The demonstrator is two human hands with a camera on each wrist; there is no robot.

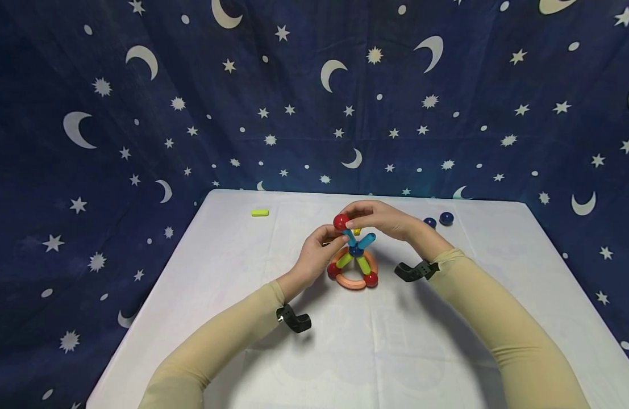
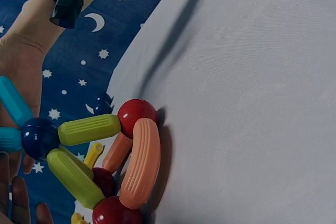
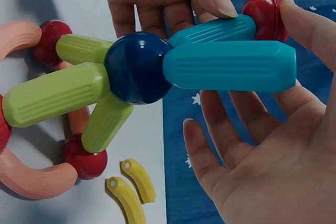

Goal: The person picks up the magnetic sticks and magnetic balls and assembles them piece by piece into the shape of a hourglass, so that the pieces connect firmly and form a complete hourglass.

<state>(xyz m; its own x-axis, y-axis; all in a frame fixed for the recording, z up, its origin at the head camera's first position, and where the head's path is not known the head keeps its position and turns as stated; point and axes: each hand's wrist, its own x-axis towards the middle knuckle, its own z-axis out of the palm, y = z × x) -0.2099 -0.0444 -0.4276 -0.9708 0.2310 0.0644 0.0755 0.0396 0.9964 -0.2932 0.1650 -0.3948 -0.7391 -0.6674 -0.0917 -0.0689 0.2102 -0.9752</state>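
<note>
A magnetic stick-and-ball structure stands on the table, its base a ring of curved orange rods [image 1: 351,284] joined by red balls [image 1: 370,279]. Lime-green rods [image 3: 58,94] rise from the ring to a dark blue ball [image 3: 137,67]. Two light-blue rods slant up from it; the nearer one [image 3: 231,66] has a free end. My left hand [image 1: 316,254] pinches the other light-blue rod [image 3: 215,31], thumb along its side. At that rod's tip sits a red ball [image 1: 341,221], which my right hand [image 1: 383,220] holds with the thumb against it.
Two yellow curved pieces [image 3: 139,179] lie behind the ring. Two dark blue balls [image 1: 446,218] rest at the back right of the white table [image 1: 304,363], and a lime-green rod [image 1: 260,212] lies at the back left. A starry curtain [image 1: 294,130] hangs behind.
</note>
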